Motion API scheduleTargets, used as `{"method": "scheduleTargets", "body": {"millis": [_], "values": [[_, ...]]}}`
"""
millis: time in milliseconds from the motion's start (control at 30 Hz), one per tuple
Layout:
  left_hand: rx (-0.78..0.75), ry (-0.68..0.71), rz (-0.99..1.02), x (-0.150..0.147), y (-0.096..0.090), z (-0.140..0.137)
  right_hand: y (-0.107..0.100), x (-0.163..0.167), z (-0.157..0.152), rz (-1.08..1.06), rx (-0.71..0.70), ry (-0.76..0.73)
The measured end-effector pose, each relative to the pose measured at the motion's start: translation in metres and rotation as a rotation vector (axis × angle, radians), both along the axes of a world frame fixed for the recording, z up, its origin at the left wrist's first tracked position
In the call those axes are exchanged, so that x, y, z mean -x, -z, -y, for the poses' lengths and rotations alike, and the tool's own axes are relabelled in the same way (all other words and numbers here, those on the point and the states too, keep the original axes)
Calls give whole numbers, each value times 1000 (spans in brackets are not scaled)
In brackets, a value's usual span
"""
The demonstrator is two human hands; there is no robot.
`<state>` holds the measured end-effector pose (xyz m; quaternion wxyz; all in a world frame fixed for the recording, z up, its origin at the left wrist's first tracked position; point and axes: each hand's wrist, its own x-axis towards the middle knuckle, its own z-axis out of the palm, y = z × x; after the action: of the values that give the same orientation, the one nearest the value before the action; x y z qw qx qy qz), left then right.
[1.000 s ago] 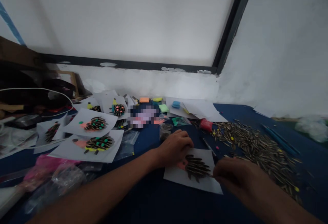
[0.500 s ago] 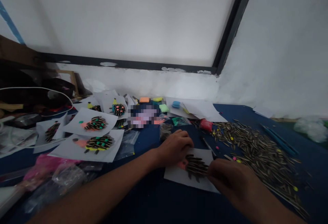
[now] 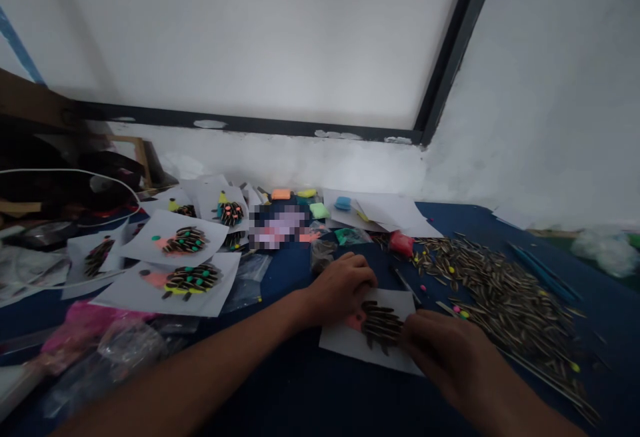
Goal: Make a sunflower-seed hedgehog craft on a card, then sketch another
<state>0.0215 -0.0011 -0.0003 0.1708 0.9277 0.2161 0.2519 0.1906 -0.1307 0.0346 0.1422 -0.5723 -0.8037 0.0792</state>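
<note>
A white sheet of paper lies on the blue tabletop in front of me, bearing a hedgehog figure with a pink clay face and a back of striped sunflower seeds. My left hand rests curled on the sheet's upper left edge, holding it, its fingertips partly hidden. At the figure's right end, my right hand is closed in a pinch against the seeds. Whatever lies between those fingertips is hidden.
Loose sunflower seeds are heaped at right, beside a blue tweezer-like tool. Finished hedgehog sheets overlap at left, near crumpled plastic bags. Coloured clay packs, including a red one, lie towards the wall.
My right hand has shifted very slightly left along the seed figure. My left hand stays on the sheet, and the whole view has moved a little.
</note>
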Motion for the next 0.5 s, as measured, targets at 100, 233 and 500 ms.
{"method": "scheduleTargets", "body": {"millis": [100,233,500], "values": [[1,-1,-3,0,0,0,0,1,-1,-3,-8,-10],[-3,1,8,0,0,0,0,4,-2,30,3,-23],[5,-11,-11,0,-3,1,1,-4,1,90,-8,53]]}}
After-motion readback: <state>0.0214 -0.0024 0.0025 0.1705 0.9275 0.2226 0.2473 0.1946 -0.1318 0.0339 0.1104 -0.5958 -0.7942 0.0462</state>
